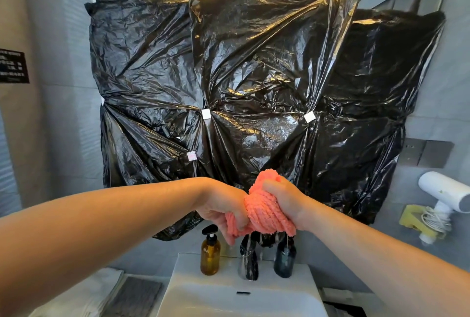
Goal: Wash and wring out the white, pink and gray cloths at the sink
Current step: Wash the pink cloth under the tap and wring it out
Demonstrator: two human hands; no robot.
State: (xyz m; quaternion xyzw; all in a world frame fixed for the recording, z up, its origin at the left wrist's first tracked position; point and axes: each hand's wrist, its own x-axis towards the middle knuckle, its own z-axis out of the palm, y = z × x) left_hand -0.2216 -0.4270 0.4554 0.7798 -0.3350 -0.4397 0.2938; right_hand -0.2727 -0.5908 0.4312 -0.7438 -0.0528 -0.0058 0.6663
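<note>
Above the sink, both hands squeeze the pink cloth. The left hand is clenched tight round the left end, with its fingers curled under. The right hand is clenched round the right end, and a puff of cloth sticks up past it. Between the two hands the cloth is twisted like a rope. It is up in the air and does not touch the sink. Thin drops of water fall from the bottom of it.

Right under the cloth stands the dark tap, at the far edge of the white sink. Just left of the tap is a brown bottle with a black pump. Just right of the tap is a dark bottle.

Left of the sink, near the bottom edge, a white cloth lies folded on the surface. A gray cloth lies next to it, closer to the sink.

Far behind the hands, shiny black plastic bags cover the wall. Small white bits of tape hold them up. On the right, a white hair dryer sits in a yellow holder. Its cord is wound round it. On the left wall hangs a dark sign. Its words are too blurry to read.
</note>
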